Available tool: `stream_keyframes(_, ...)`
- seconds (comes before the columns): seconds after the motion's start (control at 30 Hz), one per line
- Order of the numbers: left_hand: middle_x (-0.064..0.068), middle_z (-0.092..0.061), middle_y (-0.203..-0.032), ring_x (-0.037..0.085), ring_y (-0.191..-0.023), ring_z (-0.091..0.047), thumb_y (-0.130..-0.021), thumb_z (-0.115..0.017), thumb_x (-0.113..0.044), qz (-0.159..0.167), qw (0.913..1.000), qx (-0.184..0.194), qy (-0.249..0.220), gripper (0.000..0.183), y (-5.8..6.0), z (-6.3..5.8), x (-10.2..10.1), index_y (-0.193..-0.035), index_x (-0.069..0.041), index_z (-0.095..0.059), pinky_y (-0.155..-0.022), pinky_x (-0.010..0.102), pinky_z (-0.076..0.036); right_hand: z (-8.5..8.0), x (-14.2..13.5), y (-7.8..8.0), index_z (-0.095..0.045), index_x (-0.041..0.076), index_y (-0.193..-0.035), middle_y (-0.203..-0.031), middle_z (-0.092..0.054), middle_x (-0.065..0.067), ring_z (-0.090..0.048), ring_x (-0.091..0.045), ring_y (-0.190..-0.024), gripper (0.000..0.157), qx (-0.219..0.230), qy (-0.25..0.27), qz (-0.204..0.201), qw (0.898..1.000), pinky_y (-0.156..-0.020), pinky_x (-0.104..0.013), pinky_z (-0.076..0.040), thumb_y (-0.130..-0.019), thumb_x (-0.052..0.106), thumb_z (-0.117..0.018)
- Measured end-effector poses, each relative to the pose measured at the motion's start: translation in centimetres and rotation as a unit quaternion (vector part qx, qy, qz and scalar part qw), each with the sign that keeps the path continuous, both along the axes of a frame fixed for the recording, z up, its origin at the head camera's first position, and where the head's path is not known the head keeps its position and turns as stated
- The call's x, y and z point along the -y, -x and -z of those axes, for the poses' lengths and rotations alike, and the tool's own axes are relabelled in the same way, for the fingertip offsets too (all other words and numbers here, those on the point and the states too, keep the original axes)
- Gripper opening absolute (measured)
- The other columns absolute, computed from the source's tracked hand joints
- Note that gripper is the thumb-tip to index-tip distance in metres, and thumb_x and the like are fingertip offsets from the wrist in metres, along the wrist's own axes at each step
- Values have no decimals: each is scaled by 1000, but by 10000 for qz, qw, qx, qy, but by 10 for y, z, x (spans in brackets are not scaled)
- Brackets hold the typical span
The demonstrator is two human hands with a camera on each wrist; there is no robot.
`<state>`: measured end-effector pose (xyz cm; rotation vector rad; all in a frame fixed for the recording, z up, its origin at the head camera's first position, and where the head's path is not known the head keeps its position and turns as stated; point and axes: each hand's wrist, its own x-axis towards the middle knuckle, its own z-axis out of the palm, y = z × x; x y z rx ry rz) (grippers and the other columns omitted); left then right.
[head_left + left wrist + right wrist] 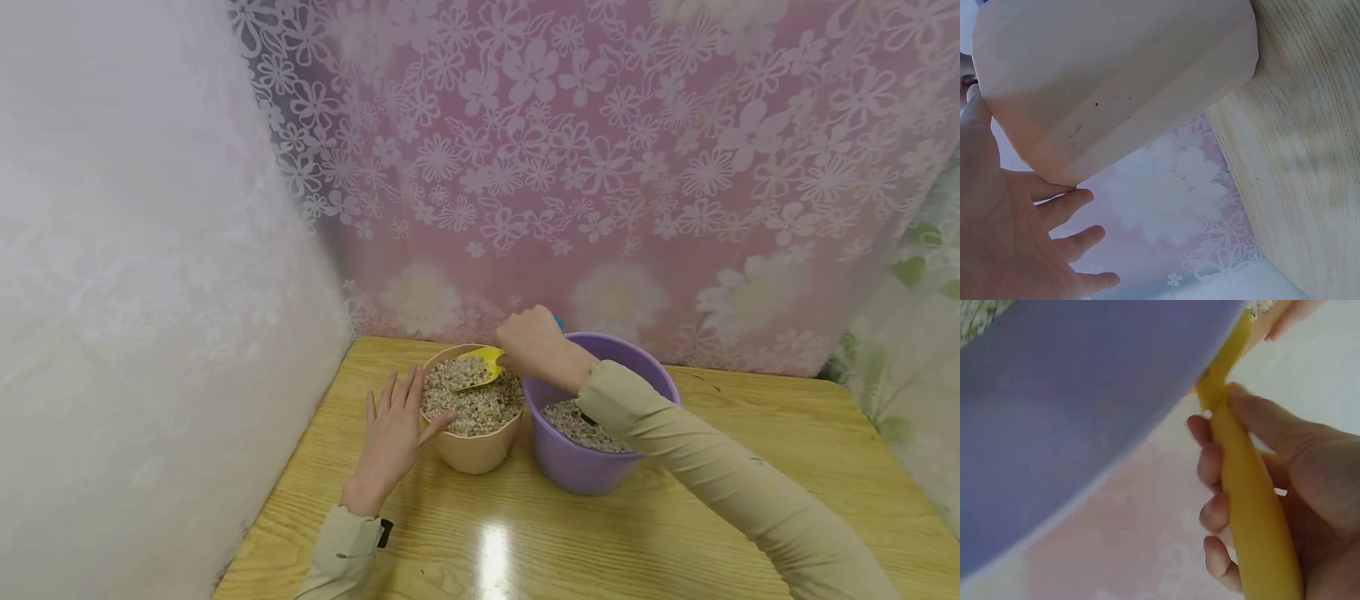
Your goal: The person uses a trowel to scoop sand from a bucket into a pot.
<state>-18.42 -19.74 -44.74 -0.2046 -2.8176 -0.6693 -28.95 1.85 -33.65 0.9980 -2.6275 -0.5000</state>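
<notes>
My right hand [542, 343] grips the handle of a yellow scoop [491, 358]. In the right wrist view the fingers curl round the thick handle and the thumb lies along it. The scoop carries pale gravel-like grains and sits over the peach pot [474, 456], which is filled with similar grains [480, 414]. My left hand [392, 435] rests at the left side of this pot with fingers spread, the thumb at the front rim. In the left wrist view the hand [1016, 231] touches the pot's faceted wall [1129, 81] near its rim.
A purple bucket [581, 473], larger than the pot, stands close on the right with grains [573, 427] inside; my right forearm crosses over it. Both stand on a wood-grain table [442, 533]. A pink flowered cloth [525, 167] hangs behind, a white one [150, 292] at the left.
</notes>
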Motion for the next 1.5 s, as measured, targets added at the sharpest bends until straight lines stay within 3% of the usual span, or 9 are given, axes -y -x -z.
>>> stream_keyframes(0.2, 15, -23, -166, 41, -154, -11, -95, -57, -62, 19, 10000, 91, -17, 94, -1, -1, 1, -161, -5, -22, -119, 69, 0, -13, -8, -12, -26, 19, -51, -51, -13, 4, -12, -9, -49, 71, -1137, -498, -128, 9922, -43, -22, -15, -79, 49, -84)
stream_keyframes(0.4, 16, -24, -166, 41, -154, -10, -95, -57, -62, 59, 9999, 106, -22, 95, -2, -1, 2, -162, -6, -20, -119, 70, -1, -19, -12, -19, -48, 16, -55, -57, -42, 2, -30, -15, -58, 46, -1802, -842, -66, 9800, -55, -25, -26, -95, 8, -68)
stream_keyframes(0.57, 17, -25, -166, 41, -155, -9, -95, -57, -63, 49, 9999, 162, -11, 95, -2, -1, 3, -162, -6, -20, -119, 70, -1, -24, -24, -27, -65, 14, -66, -69, -57, -1, -43, -16, -66, 30, -2379, -600, -213, 9692, -62, -28, -38, -95, 10, -71)
stream_keyframes(0.7, 16, -24, -166, 41, -155, -9, -96, -55, -64, 53, 9998, 190, 6, 95, -1, 0, 3, -162, -5, -20, -119, 70, -1, -28, -41, -31, -71, 9, -76, -75, -63, -4, -55, -21, -71, 20, -2267, 97, -269, 9735, -64, -31, -46, -91, 21, -77)
stream_keyframes(0.87, 15, -23, -167, 41, -155, -8, -96, -53, -65, 41, 9997, 219, 75, 95, -1, 0, 2, -162, -6, -20, -119, 70, -1, -30, -65, -37, -73, 7, -82, -77, -66, -7, -61, -24, -72, 36, -1786, 786, -53, 9808, -59, -34, -49, -90, 42, -76)
stream_keyframes(1.1, 17, -26, -165, 42, -154, -8, -96, -55, -65, 46, 9999, 129, 97, 94, -1, 0, 0, -162, -6, -22, -118, 72, 0, -23, -111, -44, -70, 6, -80, -72, -65, -8, -59, -27, -62, 36, -1345, 1440, 208, 9802, -52, -38, -48, -90, 40, -77)
stream_keyframes(1.23, 21, -28, -163, 43, -154, -11, -94, -58, -64, -56, 9998, 18, 192, 94, -1, -3, -2, -161, -6, -26, -117, 73, -1, -17, -136, -47, -71, 4, -86, -76, -67, -9, -60, -27, -64, 34, -1233, 1477, 317, 9808, -52, -38, -46, -90, 37, -78)
stream_keyframes(1.33, 23, -29, -162, 44, -153, -14, -93, -60, -62, -85, 9993, -123, 334, 93, -1, -7, -8, -161, -8, -28, -117, 74, -4, -8, -152, -46, -69, 4, -80, -72, -63, -10, -57, -27, -62, 35, -1391, 1331, 210, 9811, -50, -36, -39, -87, 36, -81)
stream_keyframes(1.5, 23, -33, -160, 45, -151, -22, -93, -63, -59, 134, 9969, -556, 548, 92, 3, -16, -33, -158, -3, -31, -116, 74, -12, 12, -173, -40, -66, 4, -74, -69, -59, -10, -58, -28, -64, 41, -1738, 784, -25, 9817, -53, -38, -44, -78, 38, -87)
